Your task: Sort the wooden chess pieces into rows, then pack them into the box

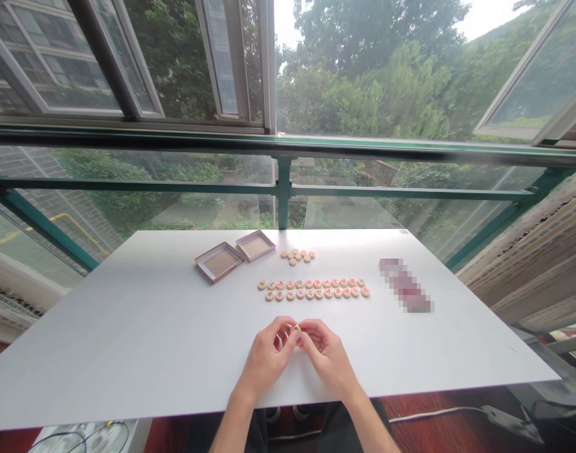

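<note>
Between the fingertips of both hands is one round wooden Chinese chess piece [295,329], held just above the table near its front edge. My left hand [268,352] pinches it from the left, thumb and fingers closed. From the other side my right hand [326,353] grips the same piece with thumb and forefinger. Beyond my hands, two rows of chess pieces [309,294] lie face up, with dark characters toward the left and red ones toward the right. Farther back sits a loose cluster of several pieces [292,262], their faces showing no readable marks.
An open shallow box [212,277] and a second tray-like half [264,253] lie at the back left of the white table [141,340]. A blurred-out flat object [405,286] lies on the right. Behind the table run a green railing [283,201] and windows.
</note>
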Motion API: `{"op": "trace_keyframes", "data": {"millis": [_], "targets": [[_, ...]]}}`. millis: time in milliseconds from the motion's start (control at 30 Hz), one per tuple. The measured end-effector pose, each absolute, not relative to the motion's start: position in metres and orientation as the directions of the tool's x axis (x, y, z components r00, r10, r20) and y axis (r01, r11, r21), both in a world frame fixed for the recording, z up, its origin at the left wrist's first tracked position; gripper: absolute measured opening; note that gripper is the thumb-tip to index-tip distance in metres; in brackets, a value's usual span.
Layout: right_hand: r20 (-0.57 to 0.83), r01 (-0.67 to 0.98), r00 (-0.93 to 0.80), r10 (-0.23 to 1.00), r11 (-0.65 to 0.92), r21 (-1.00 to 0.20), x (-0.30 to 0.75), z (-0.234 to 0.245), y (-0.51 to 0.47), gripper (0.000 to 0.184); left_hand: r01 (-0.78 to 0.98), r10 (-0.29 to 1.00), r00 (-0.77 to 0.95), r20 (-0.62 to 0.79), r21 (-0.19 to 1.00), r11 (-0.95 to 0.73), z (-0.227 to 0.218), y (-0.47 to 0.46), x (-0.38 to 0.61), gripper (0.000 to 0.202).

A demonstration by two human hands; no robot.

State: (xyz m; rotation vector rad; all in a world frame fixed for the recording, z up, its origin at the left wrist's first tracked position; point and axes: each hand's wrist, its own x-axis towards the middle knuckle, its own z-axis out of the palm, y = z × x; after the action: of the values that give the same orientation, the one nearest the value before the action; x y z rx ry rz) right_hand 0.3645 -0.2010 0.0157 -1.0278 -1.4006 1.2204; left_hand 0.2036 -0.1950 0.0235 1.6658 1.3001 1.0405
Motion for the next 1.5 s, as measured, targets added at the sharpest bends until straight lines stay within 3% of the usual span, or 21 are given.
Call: {"op": "trace_keyframes", "data": {"millis": [267, 1500], "targets": [[0.205, 0.097, -0.145, 0.968, 0.22, -0.971, 0.3637, 0.0156, -0.2018, 0.024, 0.348, 0.977, 0.138, 0.163, 0.916, -0.201, 0.0241, -0.1944, 0.2024, 0.024], [0.231, 0.125, -0.168, 0.958, 0.253, -0.959, 0.3646, 0.0126, -0.2018, 0.02, 0.338, 0.972, 0.168, 0.165, 0.916, -0.214, 0.0196, -0.1948, 0.2014, 0.022]]}}
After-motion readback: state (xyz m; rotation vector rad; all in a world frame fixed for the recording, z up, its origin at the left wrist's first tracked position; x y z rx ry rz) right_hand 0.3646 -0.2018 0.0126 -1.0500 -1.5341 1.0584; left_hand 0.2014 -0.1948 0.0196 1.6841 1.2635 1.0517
